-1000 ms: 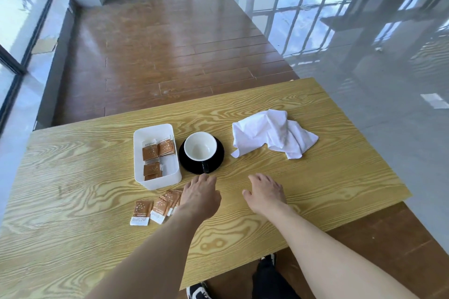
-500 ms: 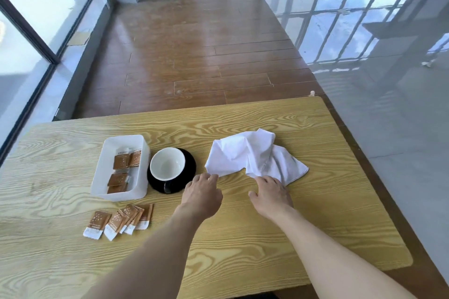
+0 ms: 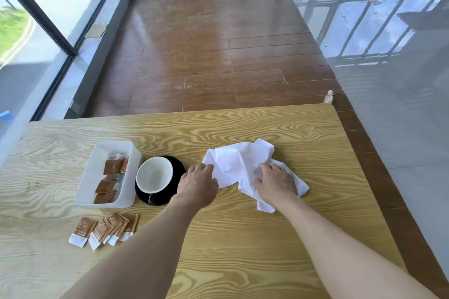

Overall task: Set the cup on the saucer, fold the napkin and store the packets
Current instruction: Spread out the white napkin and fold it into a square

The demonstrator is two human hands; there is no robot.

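Napkin (image 3: 237, 165): near-right part hidden under the right hand (image 3: 275, 183); left edge covered by the left hand (image 3: 198, 183). Fingertips of both hands: grip on the cloth cannot be told, palms face down. Saucer (image 3: 178, 165): mostly hidden beneath the cup (image 3: 154, 175), its right rim behind the left hand. Cup handle: blurred, near side only. Packets in the tray (image 3: 109, 173): overlapping, count unclear, print too small to read. Loose packets (image 3: 104, 229) on the table (image 3: 243, 238): fanned, lower ones partly covered. Both forearms: cut off by the bottom edge. Table: cut off at left and bottom.
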